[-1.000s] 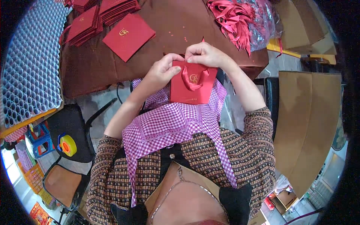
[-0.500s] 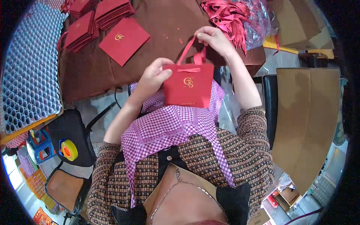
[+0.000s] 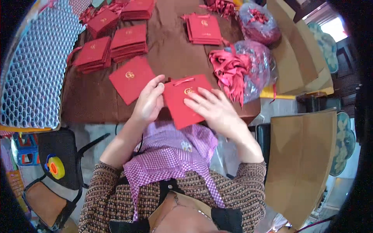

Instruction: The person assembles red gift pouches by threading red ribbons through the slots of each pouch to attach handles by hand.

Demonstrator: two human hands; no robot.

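A small red paper gift bag [image 3: 179, 106] with a gold emblem lies flat at the brown table's front edge, its lower corner jutting toward my lap. A pink ribbon [image 3: 183, 81] runs across its top. My right hand [image 3: 215, 110] rests flat on the bag's right part, fingers stretched out over the emblem's edge. Beside the bag's upper left corner is my left hand [image 3: 149, 101], its fingers extended and not wrapped round the bag. Whether its fingertips touch the corner is hard to tell. Another flat red bag [image 3: 132, 77] lies just left of this hand.
Stacks of red bags [image 3: 129, 40] cover the table's far left; a smaller stack [image 3: 204, 29] sits farther back. At right are pink ribbons [image 3: 233, 72] and clear plastic bags [image 3: 256, 23]. A rack of tubes [image 3: 33, 70] stands left, a cardboard box [image 3: 299, 163] right.
The bag has gone from being held upright to lying flat at the table edge. My right hand has released its ribbon and come down onto it. My view now takes in more table.
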